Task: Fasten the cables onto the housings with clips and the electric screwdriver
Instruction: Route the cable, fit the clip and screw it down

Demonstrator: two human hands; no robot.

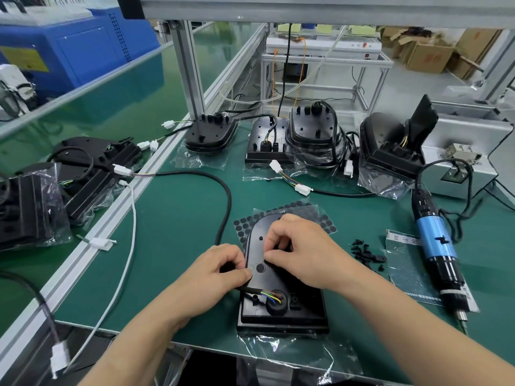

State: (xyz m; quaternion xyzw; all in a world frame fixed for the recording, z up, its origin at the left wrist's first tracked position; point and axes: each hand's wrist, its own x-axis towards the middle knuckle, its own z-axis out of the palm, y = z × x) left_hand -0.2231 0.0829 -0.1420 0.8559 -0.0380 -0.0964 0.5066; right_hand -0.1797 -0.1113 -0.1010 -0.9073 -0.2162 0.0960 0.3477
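Both hands are on the housing [281,307], which lies flat on the desk [178,246] right in front of the person. The left hand [217,271] pinches the cable [227,201] between thumb and forefinger at the housing's left edge, where coloured wires fan into a round grommet. The right hand [303,252] is curled over the housing's middle, fingertips down. Whether a clip sits under them, I cannot tell.

The housing looks like rigid moulded plastic, light and smooth — best steadied by its edges or pressed flat. The cable looks thick and springy and will likely want to straighten, so hold it close to the clip point. The thin wires look delicate; keep off them.

The housing rests on top of its clear bag [292,355], not inside. Its far end lies on a bagged sheet of black dots [324,218]. Loose clips [365,253] sit just right of the housing, and the screwdriver [437,246] lies beyond them, untouched. More housings [312,132] stand beyond it on opened bags — on its far left, one [28,210] is fully bagged.
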